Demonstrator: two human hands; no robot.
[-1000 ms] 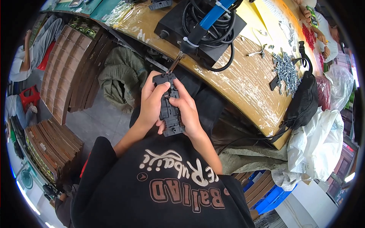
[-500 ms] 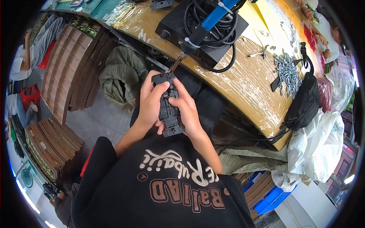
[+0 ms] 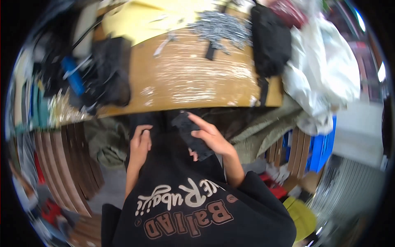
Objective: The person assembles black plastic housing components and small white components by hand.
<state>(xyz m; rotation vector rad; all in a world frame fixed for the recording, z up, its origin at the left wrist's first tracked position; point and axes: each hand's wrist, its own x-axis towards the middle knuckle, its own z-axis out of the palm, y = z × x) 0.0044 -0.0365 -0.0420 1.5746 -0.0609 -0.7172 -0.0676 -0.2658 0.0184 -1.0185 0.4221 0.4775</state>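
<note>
In my right hand [image 3: 210, 138] is a long black plastic part [image 3: 190, 133], its upper end at the index fingertip and its lower end running down toward my lap. The thumb lies across it, and other fingertips show beneath its lower left edge. My left hand [image 3: 140, 142] is apart from the part, over my dark clothing, with fingers loosely bent and nothing visible in them. Both hands are just below the table's near edge. Motion blur hides the part's finer details.
On the wrapped tabletop [image 3: 185, 78] lie a heap of small metal screws [image 3: 222, 29] and a black pouch [image 3: 269, 41]. A blue-handled tool [image 3: 73, 76] rests by a black box [image 3: 111, 68] at left. White plastic bags [image 3: 325, 61] hang at right.
My left hand has let go of the black part and moved away to the left; my right hand keeps it. The view has swung right, so the table and black box appear farther left.
</note>
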